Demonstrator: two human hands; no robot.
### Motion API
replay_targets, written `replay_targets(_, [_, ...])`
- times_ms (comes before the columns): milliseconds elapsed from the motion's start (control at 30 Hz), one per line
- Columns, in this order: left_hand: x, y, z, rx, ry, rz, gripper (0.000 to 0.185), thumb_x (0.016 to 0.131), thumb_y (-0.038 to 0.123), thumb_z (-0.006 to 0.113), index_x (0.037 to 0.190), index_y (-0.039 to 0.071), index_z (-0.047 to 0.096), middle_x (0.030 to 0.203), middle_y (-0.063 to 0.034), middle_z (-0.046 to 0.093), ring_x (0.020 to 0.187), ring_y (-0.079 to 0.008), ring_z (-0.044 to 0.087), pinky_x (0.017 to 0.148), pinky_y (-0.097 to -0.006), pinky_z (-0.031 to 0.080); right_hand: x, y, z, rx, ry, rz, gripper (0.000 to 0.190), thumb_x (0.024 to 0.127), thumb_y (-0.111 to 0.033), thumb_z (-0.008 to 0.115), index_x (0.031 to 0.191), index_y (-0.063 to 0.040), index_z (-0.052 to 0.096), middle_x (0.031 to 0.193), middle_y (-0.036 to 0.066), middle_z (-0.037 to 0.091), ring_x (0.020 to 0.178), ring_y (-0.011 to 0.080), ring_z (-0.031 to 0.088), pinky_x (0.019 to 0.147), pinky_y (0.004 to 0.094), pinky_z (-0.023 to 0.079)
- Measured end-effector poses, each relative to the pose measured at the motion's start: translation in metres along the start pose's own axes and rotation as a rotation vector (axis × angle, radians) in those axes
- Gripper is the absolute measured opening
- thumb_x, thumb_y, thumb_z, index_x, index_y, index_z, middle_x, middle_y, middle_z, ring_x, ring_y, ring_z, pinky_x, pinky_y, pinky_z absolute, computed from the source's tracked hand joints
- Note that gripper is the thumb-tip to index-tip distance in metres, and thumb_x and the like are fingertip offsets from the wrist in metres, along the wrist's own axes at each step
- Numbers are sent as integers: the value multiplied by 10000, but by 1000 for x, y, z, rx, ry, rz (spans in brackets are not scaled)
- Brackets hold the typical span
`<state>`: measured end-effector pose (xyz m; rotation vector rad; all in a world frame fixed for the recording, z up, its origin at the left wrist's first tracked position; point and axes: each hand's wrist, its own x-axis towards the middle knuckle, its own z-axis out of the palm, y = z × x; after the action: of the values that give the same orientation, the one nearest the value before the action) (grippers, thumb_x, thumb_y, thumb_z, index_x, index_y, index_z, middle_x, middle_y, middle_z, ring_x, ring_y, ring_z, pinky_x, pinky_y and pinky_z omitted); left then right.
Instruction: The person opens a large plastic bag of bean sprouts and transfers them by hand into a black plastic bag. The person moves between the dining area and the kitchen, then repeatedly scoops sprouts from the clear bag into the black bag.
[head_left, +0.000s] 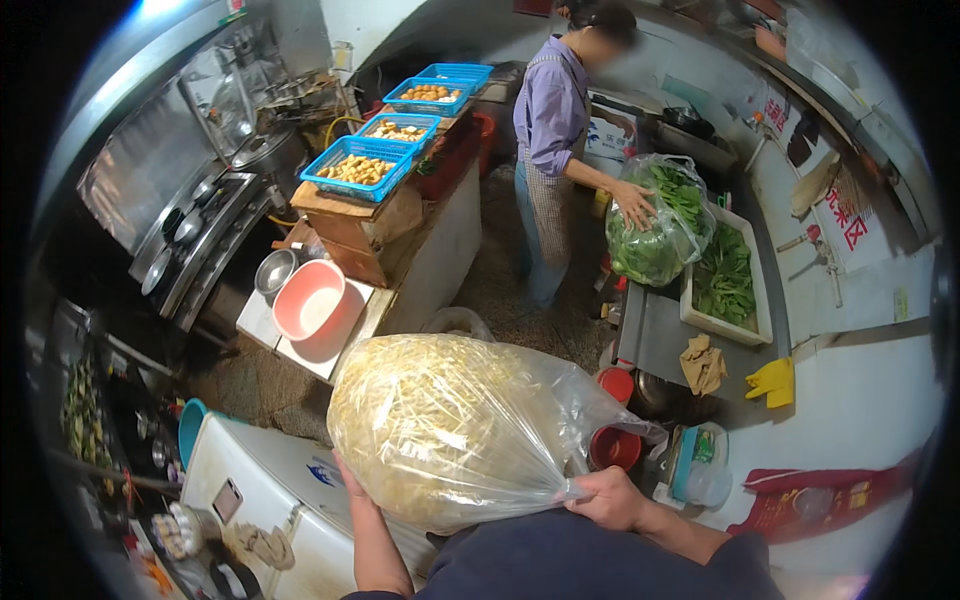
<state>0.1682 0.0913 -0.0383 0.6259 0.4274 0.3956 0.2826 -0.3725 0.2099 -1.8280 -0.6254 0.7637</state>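
Observation:
A large clear plastic bag (450, 427) full of bean sprouts spans the space right in front of my body. Its gathered neck is gripped in my right hand (611, 499), and the loose plastic handles stick out past the fist to the right. Against the bag's lower left side rests my left hand (352, 480), supporting it; most of those fingers are hidden behind the bag. Below the bag on the left is a white chest freezer (247, 465) with a phone (227, 501) and a crumpled cloth (264, 545) on top.
A person (555, 135) in a checked apron touches a bag of leafy greens (660, 221) by the sink counter (656, 322). Greens fill a white basin (761, 322). Blue baskets (360, 169) line a wooden shelf, near a pink basin (309, 300). Red buckets (615, 448) stand at right.

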Motion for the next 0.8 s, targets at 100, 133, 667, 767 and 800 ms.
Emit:
replay_targets(100, [50, 6, -13, -2, 14, -73, 810, 1055, 700, 315, 1612, 117, 386, 1581, -135, 485, 1364, -361, 527, 1138, -505, 451, 21, -7, 12, 99, 148, 58, 196, 911, -101, 712, 1082, -29, 775, 756, 72, 699, 702, 67, 589, 671, 266, 503])
replay_targets(133, [66, 6, 14, -12, -16, -117, 810, 1053, 701, 320, 1610, 117, 388, 1577, -134, 490, 1361, -359, 530, 1135, -503, 454, 27, -6, 13, 118, 187, 106, 207, 906, -103, 713, 1086, -31, 785, 743, 57, 696, 701, 53, 592, 668, 255, 497])
replay_targets(667, [334, -43, 213, 85, -33, -294, 810, 1061, 680, 254, 1610, 99, 385, 1559, -166, 511, 1357, -350, 568, 1115, -499, 503, 191, 50, -160, 318, 364, 272, 241, 906, -146, 705, 1087, -8, 784, 937, 46, 784, 881, 99, 693, 813, 273, 531])
replay_targets(767, [373, -48, 270, 141, 35, -289, 825, 1056, 691, 260, 1604, 88, 393, 1544, -162, 531, 1345, -342, 581, 1111, -495, 507, 238, 48, -227, 367, 289, 255, 243, 918, -149, 686, 1087, -1, 778, 977, 62, 786, 917, 111, 697, 848, 276, 528])
replay_targets(800, [387, -50, 285, 186, 54, -285, 835, 1052, 699, 261, 1603, 86, 395, 1543, -161, 533, 1345, -341, 581, 1110, -494, 507, 253, 47, -246, 363, 264, 273, 243, 923, -148, 678, 1088, 2, 776, 984, 65, 785, 927, 111, 697, 859, 276, 526])
